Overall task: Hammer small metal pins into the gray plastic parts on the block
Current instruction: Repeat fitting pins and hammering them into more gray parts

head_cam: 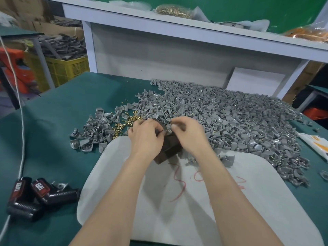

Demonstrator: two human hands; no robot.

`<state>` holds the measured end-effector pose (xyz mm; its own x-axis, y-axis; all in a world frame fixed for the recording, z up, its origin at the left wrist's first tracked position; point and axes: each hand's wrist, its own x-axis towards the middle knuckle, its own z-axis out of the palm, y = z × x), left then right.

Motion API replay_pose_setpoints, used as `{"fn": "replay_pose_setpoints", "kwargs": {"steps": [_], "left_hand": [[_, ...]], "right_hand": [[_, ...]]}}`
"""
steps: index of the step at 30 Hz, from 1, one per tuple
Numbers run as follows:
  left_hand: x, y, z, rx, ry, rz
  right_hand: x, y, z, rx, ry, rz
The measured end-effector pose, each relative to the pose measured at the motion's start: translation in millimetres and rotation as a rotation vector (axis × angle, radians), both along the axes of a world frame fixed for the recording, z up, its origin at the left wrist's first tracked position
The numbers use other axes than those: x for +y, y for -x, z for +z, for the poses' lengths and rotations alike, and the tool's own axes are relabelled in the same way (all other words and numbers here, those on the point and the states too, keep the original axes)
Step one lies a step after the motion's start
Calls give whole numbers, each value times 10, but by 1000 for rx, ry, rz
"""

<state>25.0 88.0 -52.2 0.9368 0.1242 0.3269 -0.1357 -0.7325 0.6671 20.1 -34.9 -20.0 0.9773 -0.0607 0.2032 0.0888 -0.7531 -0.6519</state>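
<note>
A dark brown block (169, 150) stands at the far edge of the white mat (195, 201). My left hand (146, 137) and my right hand (190, 133) meet over its top, fingers curled. Between their fingertips sits a small gray plastic part (168, 130), pinched from both sides. Whether a pin is in it is hidden by my fingers. A heap of gray plastic parts (230, 118) spreads behind and to the right. Small brass pins (124, 125) lie loose just left of my left hand. No hammer shows.
Green cloth covers the table (62, 121). Two black tool batteries (35, 196) lie at the front left beside a white cable (22, 139). A white shelf (177, 23) rises behind the heap. A yellow crate (67, 68) of gray parts stands far left.
</note>
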Motion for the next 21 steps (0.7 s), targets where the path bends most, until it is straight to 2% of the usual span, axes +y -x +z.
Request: {"fn": "replay_pose_setpoints", "kwargs": {"steps": [2,5,6,11,14,17,21], "left_hand": [[1,4,1,13,5,-6],[-2,-2,14,38,8,-7],[-1,-1,19,47,5,-4],[27,-4,31,72,32,17],[39,-4,31,75,28,24],[41,-10,33,66,25,23],[37,-8,30,48,33,23]], "right_hand": [[-193,27,-2,9,2,-103],[-348,79,-26,228,332,-202],[-348,89,-47,297,378,-198],[-338,82,-26,310,284,-160],[-412,110,79,237,147,-155],[-415,171,153,94,111,-85],[-264,298,264,-346,35,-92]]}}
